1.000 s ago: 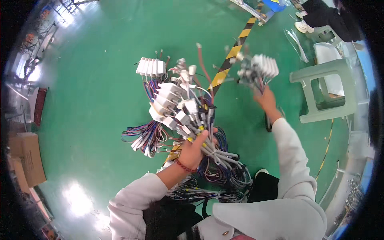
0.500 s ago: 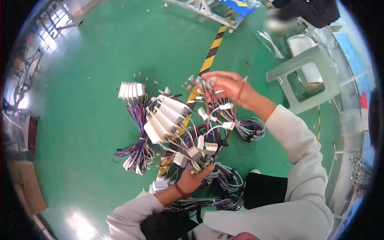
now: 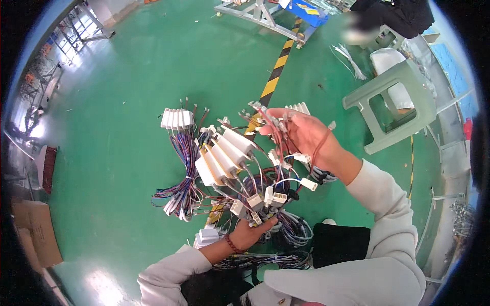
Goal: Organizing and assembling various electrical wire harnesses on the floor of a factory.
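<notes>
My left hand is closed round the trunk of a wiring harness, with white connectors fanning out above the thumb. From the same harness spread several flat white modules on grey leads. Higher up, my right hand faces palm up, its fingers curved round a cluster of red-brown wires tipped with small clear connectors. One red-brown wire loops over the wrist side. Below it dangle white plugs on short leads. The fingertips of my left hand are hidden under the wiring.
On the green floor to the left lies a tied harness with white modules. More cable coils lie near my knees. A pale green stool lies on its side at right. Yellow-black tape crosses the floor; a cardboard box stands far left.
My right hand has turned more palm up and shifted slightly right and down, with the red-brown wires across it. My left hand keeps its hold. The whole view has shifted a little.
</notes>
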Tool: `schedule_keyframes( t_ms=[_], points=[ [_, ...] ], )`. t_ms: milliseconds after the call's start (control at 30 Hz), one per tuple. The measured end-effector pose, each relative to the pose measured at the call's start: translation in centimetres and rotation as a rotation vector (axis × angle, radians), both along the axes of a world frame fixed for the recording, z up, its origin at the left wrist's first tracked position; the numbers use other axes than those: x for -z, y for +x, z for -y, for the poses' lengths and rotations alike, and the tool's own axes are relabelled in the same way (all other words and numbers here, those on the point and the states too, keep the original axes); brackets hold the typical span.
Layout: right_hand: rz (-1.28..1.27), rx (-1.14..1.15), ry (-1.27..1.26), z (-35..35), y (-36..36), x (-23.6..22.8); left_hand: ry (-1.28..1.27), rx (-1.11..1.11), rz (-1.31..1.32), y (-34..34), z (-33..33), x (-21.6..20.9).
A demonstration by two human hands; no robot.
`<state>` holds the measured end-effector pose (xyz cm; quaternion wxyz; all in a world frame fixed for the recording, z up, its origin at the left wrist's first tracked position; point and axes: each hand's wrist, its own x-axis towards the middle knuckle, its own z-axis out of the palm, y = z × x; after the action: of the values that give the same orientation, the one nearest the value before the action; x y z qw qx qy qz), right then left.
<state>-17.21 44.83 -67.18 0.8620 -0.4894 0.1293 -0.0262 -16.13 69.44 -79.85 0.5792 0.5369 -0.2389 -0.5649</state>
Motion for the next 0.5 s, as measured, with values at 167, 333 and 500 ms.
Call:
schedule_keyframes(
  t_ms=[167,333,500],
  points=[
    [0.035,0.043,-0.063,-0.1,0.1,0.0,-0.021,-0.009,-0.027,0.1,0.1,-0.2],
    [0.075,0.046,-0.045,-1.0,-0.2,-0.5,-0.02,-0.01,-0.054,0.2,0.2,0.1],
    [0.113,0.113,-0.177,-1.8,-0.6,-0.5,0.0,0.016,-0.029,0.1,0.1,0.4]
  ],
)
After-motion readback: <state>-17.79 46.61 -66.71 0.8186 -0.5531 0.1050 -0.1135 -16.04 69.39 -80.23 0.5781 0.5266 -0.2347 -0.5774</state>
